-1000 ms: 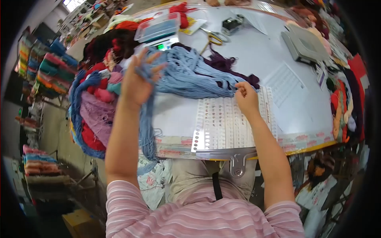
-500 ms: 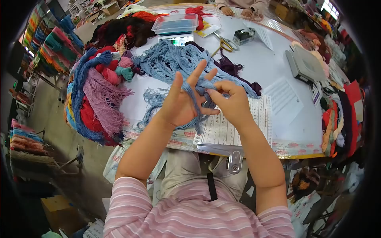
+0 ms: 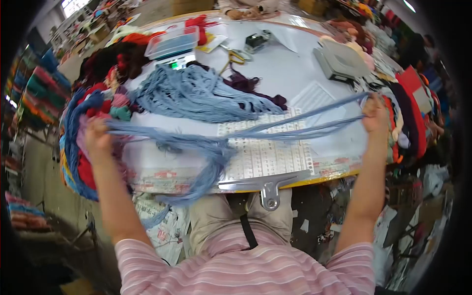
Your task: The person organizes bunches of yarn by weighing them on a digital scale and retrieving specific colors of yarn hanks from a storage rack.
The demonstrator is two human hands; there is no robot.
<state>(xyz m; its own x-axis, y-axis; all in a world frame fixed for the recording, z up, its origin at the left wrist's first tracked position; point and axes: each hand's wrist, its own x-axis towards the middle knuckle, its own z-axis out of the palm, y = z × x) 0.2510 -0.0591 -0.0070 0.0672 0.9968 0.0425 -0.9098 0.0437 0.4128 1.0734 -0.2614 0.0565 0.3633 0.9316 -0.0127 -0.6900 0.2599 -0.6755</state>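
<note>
A bundle of light blue yarn (image 3: 211, 147) is stretched across the view above the table's near side. Its left end is in my left hand (image 3: 98, 135), which is closed and somewhat blurred. My right hand (image 3: 374, 112) grips the right end, where the yarn splits into two strands. From the middle of the bundle a loose part hangs down over the table's front edge. Behind it a larger pile of light blue yarn (image 3: 187, 93) lies on the white table (image 3: 290, 64). Beneath the stretched strands is a perforated card sheet (image 3: 265, 152) with a metal clip (image 3: 269, 189).
Mixed coloured yarn (image 3: 91, 147) is heaped at the left. A plastic box (image 3: 172, 44), yellow-handled scissors (image 3: 236, 59) and a tape dispenser (image 3: 256, 42) lie farther back. A grey case (image 3: 339, 61) is at the right. A person's hands (image 3: 243, 13) rest at the far edge.
My hands have moved far apart, left and right, pulling the yarn out between them. My left hand, spread before, has closed on it. The view has shifted to the right.
</note>
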